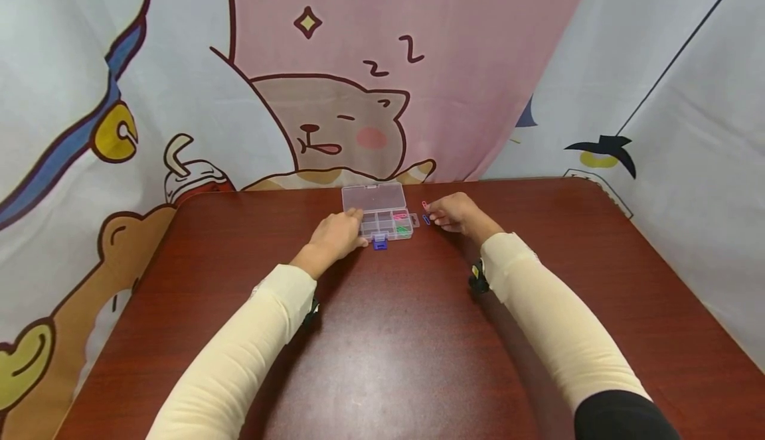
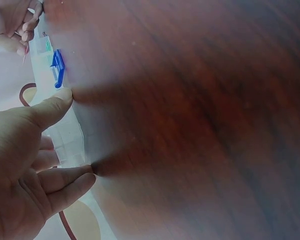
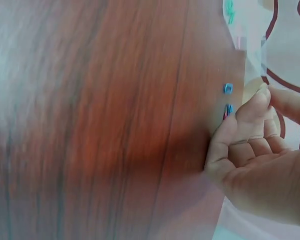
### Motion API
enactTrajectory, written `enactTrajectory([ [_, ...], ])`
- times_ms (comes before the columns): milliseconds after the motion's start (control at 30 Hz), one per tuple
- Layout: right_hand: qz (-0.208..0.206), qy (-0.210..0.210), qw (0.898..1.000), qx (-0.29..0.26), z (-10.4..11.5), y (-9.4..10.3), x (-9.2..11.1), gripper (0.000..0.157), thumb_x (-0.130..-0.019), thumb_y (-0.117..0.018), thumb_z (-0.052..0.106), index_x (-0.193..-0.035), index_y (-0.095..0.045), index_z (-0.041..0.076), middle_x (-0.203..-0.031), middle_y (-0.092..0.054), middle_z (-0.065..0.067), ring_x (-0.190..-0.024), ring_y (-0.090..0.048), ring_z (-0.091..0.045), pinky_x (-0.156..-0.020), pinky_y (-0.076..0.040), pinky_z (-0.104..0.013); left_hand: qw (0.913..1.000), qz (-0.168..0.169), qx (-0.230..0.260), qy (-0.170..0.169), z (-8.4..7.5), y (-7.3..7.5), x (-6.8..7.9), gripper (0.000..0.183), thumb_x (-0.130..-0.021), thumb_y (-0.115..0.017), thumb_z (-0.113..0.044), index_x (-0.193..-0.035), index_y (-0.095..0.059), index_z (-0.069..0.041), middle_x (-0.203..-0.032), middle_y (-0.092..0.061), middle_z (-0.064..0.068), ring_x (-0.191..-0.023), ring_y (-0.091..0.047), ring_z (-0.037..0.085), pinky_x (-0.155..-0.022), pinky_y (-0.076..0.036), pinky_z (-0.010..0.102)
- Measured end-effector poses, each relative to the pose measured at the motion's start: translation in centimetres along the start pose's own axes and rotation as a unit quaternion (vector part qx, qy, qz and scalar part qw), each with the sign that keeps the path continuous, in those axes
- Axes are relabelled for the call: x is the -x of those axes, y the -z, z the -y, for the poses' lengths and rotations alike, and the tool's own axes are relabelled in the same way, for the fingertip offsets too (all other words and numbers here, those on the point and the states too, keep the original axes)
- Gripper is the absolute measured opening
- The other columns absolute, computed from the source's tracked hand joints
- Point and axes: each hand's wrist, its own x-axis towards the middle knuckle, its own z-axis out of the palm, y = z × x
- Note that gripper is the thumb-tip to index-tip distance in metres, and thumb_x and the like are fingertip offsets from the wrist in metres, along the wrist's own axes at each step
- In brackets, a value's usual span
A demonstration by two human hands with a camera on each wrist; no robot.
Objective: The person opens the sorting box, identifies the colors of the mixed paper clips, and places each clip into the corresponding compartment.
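Observation:
A clear plastic compartment box (image 1: 374, 198) lies near the table's far edge, its lid folded back. My left hand (image 1: 337, 235) grips the box's left end, thumb at the front edge. Pink paper clips (image 1: 399, 216) and green paper clips (image 1: 403, 230) sit in separate compartments on its right side. Beside the box, my right hand (image 1: 455, 213) pinches a red paper clip (image 1: 425, 205), which sticks out past the fingertips. Close by on the table are a blue paper clip (image 1: 426, 219) and, in the right wrist view, further small blue clips (image 3: 228, 88). Fingers partly hide the box's left compartments.
A blue latch (image 1: 380, 243) juts from the box's front. The brown wooden table (image 1: 382, 334) extends toward me and to both sides. Right behind its far edge hangs a printed cloth (image 1: 478, 81) with cartoon animals.

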Motion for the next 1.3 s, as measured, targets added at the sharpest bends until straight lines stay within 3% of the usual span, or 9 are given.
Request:
enactTrajectory([
  [300, 0.026, -0.004, 1.0, -0.005, 1.3, -1.9, 0.8, 0.017, -0.09, -0.066, 0.02, -0.098, -0.063, 0.005, -0.066, -0.062, 0.004, -0.056, -0.056, -0.007, -0.066, -0.053, -0.029, 1.0, -0.003, 0.004, -0.001, 0.1, 0.0, 0.0, 0.053, -0.09, -0.069, -0.038, -0.127, -0.053, -0.003, -0.117, -0.06, 0.01, -0.095, -0.065, 0.033, -0.085, -0.053, 0.044],
  [700, 0.041, 0.004, 0.999, -0.01, 2.1, -3.6, 0.8, 0.025, -0.091, -0.063, 0.017, -0.112, -0.066, 0.002, -0.062, -0.06, 0.005, -0.051, -0.053, -0.007, -0.057, -0.049, -0.025, 1.0, -0.004, -0.002, -0.003, 0.2, -0.1, 0.0, 0.057, -0.091, -0.068, -0.039, -0.132, -0.051, -0.003, -0.122, -0.06, 0.011, -0.1, -0.065, 0.034, -0.087, -0.053, 0.044],
  [1300, 0.042, -0.004, 0.999, -0.001, 1.4, -3.0, 0.7, 0.033, -0.092, -0.064, 0.019, -0.119, -0.066, 0.0, -0.061, -0.059, 0.005, -0.052, -0.053, -0.007, -0.057, -0.049, -0.025, 1.0, -0.005, -0.008, -0.004, 0.2, -0.2, -0.1, 0.057, -0.091, -0.068, -0.039, -0.132, -0.051, -0.003, -0.12, -0.06, 0.011, -0.099, -0.065, 0.033, -0.087, -0.053, 0.043],
])
